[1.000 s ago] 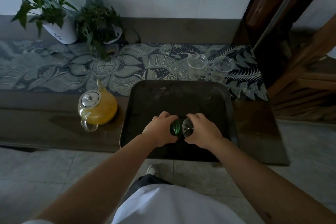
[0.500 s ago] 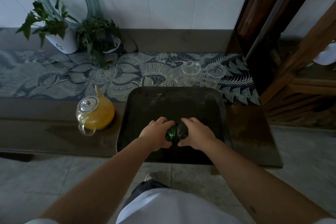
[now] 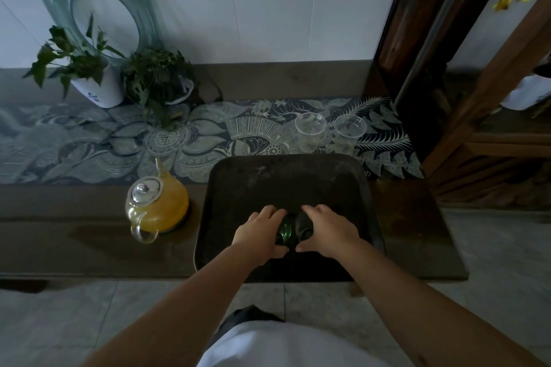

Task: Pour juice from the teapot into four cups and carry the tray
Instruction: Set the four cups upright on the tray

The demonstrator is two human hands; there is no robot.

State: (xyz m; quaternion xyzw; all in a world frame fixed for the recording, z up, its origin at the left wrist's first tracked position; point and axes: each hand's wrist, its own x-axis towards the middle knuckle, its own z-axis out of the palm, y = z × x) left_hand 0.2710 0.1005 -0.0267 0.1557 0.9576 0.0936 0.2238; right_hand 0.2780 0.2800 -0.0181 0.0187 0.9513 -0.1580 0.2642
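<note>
Near the tray's (image 3: 286, 182) front edge, your left hand (image 3: 258, 232) grips a green cup (image 3: 285, 229), right hand (image 3: 327, 231) a dark cup (image 3: 301, 222), touching. Teapot (image 3: 158, 205) sits left on the worktop (image 3: 89, 235), nearer your left hand.

Most of the green cup (image 3: 285, 230) is hidden under the left hand (image 3: 260, 234), and the dark cup (image 3: 302, 225) beside it under the right hand (image 3: 326, 231); how each grip closes cannot be told, nor whether the two cups touch. The surface (image 3: 74, 235) and the patterned runner (image 3: 89, 143) run off the left edge. The near rim of the tray (image 3: 286, 176) is covered by both forearms.
</note>
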